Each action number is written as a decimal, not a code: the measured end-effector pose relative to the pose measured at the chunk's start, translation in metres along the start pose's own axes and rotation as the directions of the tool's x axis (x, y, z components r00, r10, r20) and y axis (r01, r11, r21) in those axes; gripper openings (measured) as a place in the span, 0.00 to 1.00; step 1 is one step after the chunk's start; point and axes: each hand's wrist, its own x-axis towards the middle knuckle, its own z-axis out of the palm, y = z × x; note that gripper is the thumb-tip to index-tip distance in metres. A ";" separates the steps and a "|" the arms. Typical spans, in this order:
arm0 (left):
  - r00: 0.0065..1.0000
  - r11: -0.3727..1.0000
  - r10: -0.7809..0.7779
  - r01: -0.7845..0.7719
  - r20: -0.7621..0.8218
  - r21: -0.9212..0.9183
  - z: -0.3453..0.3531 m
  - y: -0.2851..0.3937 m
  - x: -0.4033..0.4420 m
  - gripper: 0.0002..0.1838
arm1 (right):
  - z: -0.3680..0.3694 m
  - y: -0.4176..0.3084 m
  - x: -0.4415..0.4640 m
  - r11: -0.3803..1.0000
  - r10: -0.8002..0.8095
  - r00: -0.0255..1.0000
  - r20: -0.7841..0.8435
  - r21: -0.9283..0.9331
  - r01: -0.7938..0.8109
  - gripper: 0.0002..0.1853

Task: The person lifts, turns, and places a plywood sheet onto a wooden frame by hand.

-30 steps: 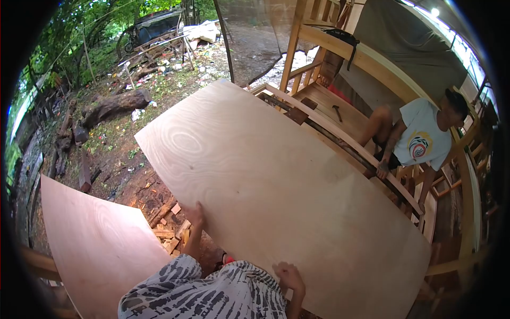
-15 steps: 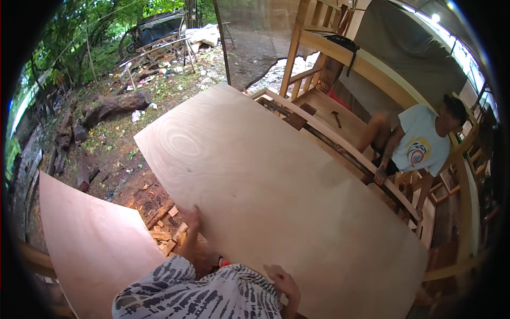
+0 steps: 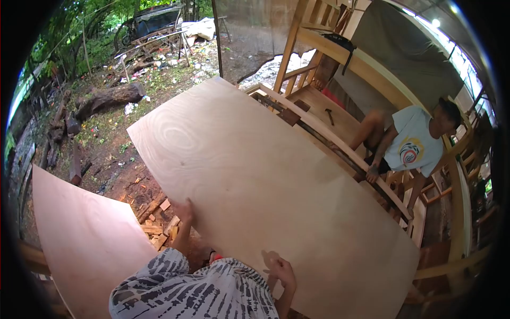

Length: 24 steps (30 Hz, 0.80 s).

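Observation:
A large pale plywood sheet [image 3: 249,175] with a ringed grain pattern lies slanted across the middle in front of me. On its near left edge is my left hand [image 3: 184,211], closed around the rim with the fingers partly hidden. My right hand [image 3: 282,272] hovers just over the sheet's near part, fingers curled together, casting a shadow on the wood. Whether anything small is between those fingers cannot be made out. A second plywood sheet [image 3: 90,228] stands at my lower left, apart from both hands.
Wood offcuts [image 3: 159,228] lie on the ground between the sheets. Beyond the large sheet, a person [image 3: 411,143] leans over a wooden frame [image 3: 340,151], holding its rail. A hammer [image 3: 330,116] lies on boards there. A log [image 3: 109,101] rests on the littered ground.
My right hand has lifted slightly off the sheet, its shadow now farther from the fingers, which are more curled. My left hand stays at the edge. The whole view has shifted a little.

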 end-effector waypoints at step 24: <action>0.993 0.996 -0.006 0.015 0.114 -0.085 -0.001 -0.009 0.009 0.58 | -0.011 0.019 0.038 0.956 -0.257 0.961 -0.099 -0.171 0.238 0.19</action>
